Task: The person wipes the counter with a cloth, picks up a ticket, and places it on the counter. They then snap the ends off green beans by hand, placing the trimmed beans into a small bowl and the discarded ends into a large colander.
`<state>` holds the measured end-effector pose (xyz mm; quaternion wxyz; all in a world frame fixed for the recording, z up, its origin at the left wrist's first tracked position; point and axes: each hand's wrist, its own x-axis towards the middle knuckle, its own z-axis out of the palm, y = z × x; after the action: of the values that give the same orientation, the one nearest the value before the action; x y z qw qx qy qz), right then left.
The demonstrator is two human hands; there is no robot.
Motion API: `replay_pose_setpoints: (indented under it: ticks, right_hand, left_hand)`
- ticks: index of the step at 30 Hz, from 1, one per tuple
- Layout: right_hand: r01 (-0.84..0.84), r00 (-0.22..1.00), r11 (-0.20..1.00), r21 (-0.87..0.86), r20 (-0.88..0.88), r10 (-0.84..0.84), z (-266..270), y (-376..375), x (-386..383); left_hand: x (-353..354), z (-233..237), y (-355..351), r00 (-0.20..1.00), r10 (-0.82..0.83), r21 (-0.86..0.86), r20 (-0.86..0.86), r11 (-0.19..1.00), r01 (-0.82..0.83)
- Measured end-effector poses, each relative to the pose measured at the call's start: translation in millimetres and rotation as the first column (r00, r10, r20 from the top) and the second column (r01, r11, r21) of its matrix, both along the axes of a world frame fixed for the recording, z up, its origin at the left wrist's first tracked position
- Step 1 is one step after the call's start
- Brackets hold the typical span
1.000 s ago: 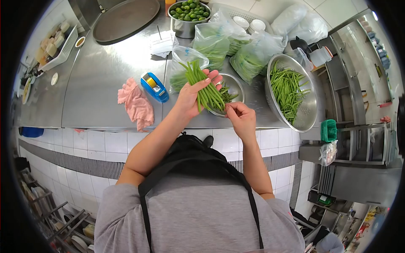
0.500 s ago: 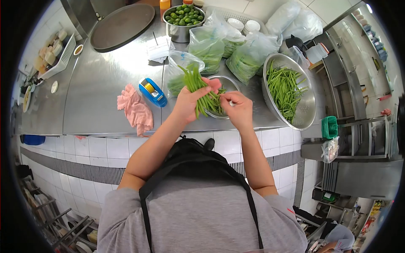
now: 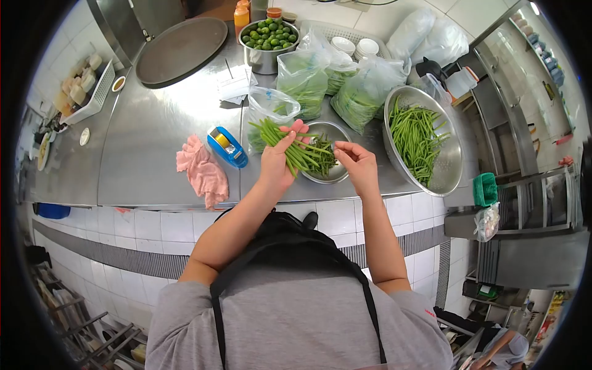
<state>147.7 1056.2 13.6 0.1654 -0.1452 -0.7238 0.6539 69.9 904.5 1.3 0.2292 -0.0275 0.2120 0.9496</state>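
Note:
My left hand (image 3: 277, 159) grips a bundle of green beans (image 3: 290, 146) over the steel counter, the beans slanting from upper left down into a small steel bowl (image 3: 336, 173) that holds bean trimmings. My right hand (image 3: 358, 164) hovers at the bowl's right rim with fingertips pinched together; whether it holds a bean tip is too small to tell. A large steel colander (image 3: 450, 166) full of green beans sits to the right.
Clear bags of beans (image 3: 305, 74) stand behind the bowl. A blue tape dispenser (image 3: 226, 146) and a pink cloth (image 3: 201, 169) lie to the left. A pot of limes (image 3: 267, 36), a round dark tray (image 3: 179, 46) and papers (image 3: 237, 80) sit further back.
The bundle in my left hand has tilted flatter toward the bowl. My right hand has pulled slightly right, away from the bean ends.

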Motion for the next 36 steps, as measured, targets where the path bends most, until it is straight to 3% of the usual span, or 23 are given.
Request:
replay_pose_setpoints:
  ticks: [4, 10, 11, 12, 13, 15, 16, 17, 18, 19, 21, 25, 27, 29, 32, 34, 35, 36]
  right_hand:
    - [-0.071, 0.997, 0.991, 0.11, -0.026, 0.074, -4.5, -2.7, 0.9]
    - [-0.141, 0.988, 0.97, -0.198, -0.087, 0.126, 4.7, -6.3, 0.0]
    - [-0.089, 0.996, 0.984, 0.152, -0.016, 0.093, 9.6, -9.8, 0.1]
    - [-0.051, 0.998, 0.872, 0.486, 0.042, 0.035, 11.8, -12.5, -0.1]
    - [-0.044, 0.999, 0.873, 0.485, 0.044, 0.026, 9.6, -14.0, -1.6]
    - [0.166, 0.985, 0.875, 0.456, -0.11, -0.13, 3.1, -12.3, -9.7]
    - [0.167, 0.985, 0.874, 0.456, -0.112, -0.13, -0.9, -8.7, -13.0]
    - [0.175, 0.982, 0.974, 0.145, -0.102, -0.162, -5.9, -4.9, -15.6]
    - [0.17, 0.979, 0.968, -0.182, -0.08, -0.187, -3.5, -5.3, -16.9]
    - [0.167, 0.98, 0.969, -0.183, -0.08, -0.184, -1.0, -5.8, -15.8]
    - [0.13, 0.989, 0.92, -0.37, -0.022, -0.148, 5.8, -8.1, -10.2]
    - [0.003, 0.992, 0.93, -0.368, -0.116, -0.049, 0.3, -2.6, 1.1]
    - [-0.053, 0.998, 0.997, -0.052, 0.03, 0.055, 6.3, -15.5, 3.0]
    - [-0.056, 0.998, 0.998, -0.036, -0.026, 0.055, -2.7, -15.9, 0.3]
    - [-0.093, 0.996, 0.992, 0.085, 0.026, 0.091, -10.5, -10.4, -6.2]
    - [0.016, 0.997, 0.983, -0.181, -0.077, -0.031, -1.5, -11.2, -9.7]
    - [0.019, 0.996, 0.983, -0.182, -0.078, -0.033, 4.0, -9.4, -9.9]
    - [-0.066, 0.995, 0.913, -0.402, -0.099, 0.028, 10.2, -6.8, -9.7]
  left_hand:
    - [-4.2, 1.2, 4.5, 1.0, 0.002, 0.025, -0.009, 1.0, -0.002]
    - [-4.6, 7.4, 6.2, 0.996, -0.061, 0.024, -0.067, 0.998, 0.062]
    - [-3.7, 9.3, 6.5, 0.99, -0.066, 0.019, -0.123, 0.997, 0.069]
    - [-2.0, 12.3, 7.4, 0.981, -0.074, 0.014, -0.179, 0.997, 0.078]
    - [1.6, 14.8, 9.1, 0.981, -0.083, 0.013, -0.178, 0.996, 0.087]
    - [7.5, 19.6, 13.4, 0.972, -0.095, 0.0, -0.216, 0.995, 0.097]
    - [7.7, 18.9, 14.5, 0.971, -0.095, 0.001, -0.219, 0.995, 0.097]
    - [7.9, 16.4, 15.2, 0.975, -0.08, 0.019, -0.208, 0.996, 0.086]
    - [7.9, 15.3, 15.2, 0.978, -0.065, 0.038, -0.196, 0.997, 0.074]
    - [6.6, 14.5, 14.8, 0.979, -0.062, 0.037, -0.196, 0.997, 0.071]
    - [1.4, 13.9, 13.6, 0.995, -0.025, 0.031, -0.102, 0.999, 0.028]
    - [-10.9, 10.9, 14.6, 0.994, 0.055, 0.082, -0.091, 0.995, -0.048]
    - [-12.2, 12.8, 15.5, 0.994, 0.056, 0.077, -0.093, 0.996, -0.049]
    - [-11.6, 13.2, 19.2, 0.992, 0.052, 0.079, -0.112, 0.996, -0.043]
    - [-10.6, 14.1, 24.7, 0.99, 0.035, 0.078, -0.136, 0.997, -0.024]
    - [-10.6, 12.5, 26.3, 0.99, 0.015, 0.073, -0.143, 0.997, -0.005]
    - [-10.4, 10.6, 27.1, 0.99, -0.033, 0.068, -0.135, 0.997, 0.043]
    - [-10.5, 10.2, 27.2, 0.989, -0.081, 0.063, -0.127, 0.994, 0.09]
